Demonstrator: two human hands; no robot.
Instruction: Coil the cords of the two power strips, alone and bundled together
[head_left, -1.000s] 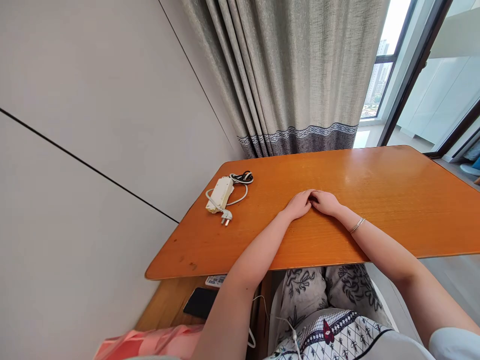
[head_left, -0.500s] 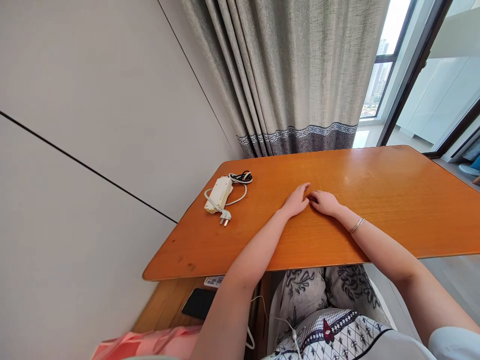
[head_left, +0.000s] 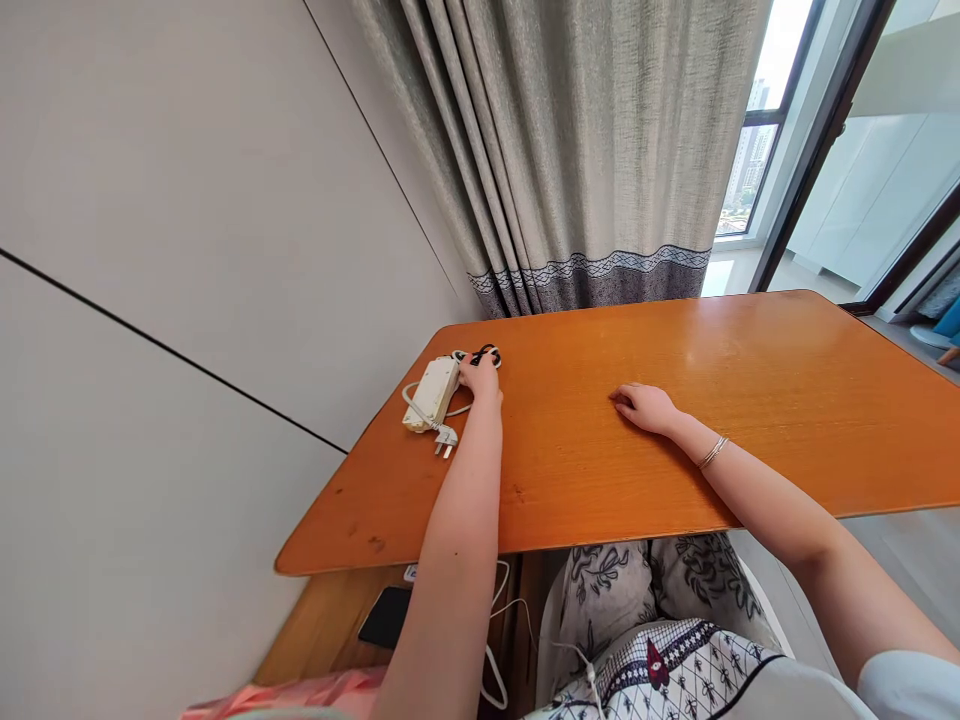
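Left hand (head_left: 480, 376) at black cable (head_left: 493, 352); right hand (head_left: 646, 408) on table (head_left: 570, 470).

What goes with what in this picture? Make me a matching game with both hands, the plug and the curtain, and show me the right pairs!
Things:
1. Left hand
2. Right hand
3. Plug
4. Curtain

Places, colours and states:
A. Grey, with a patterned band near the bottom
B. Resting on the table, apart from the cord
C. Metal pins showing
D. At the bundled cord

Right pairs: 1-D, 2-B, 3-C, 4-A
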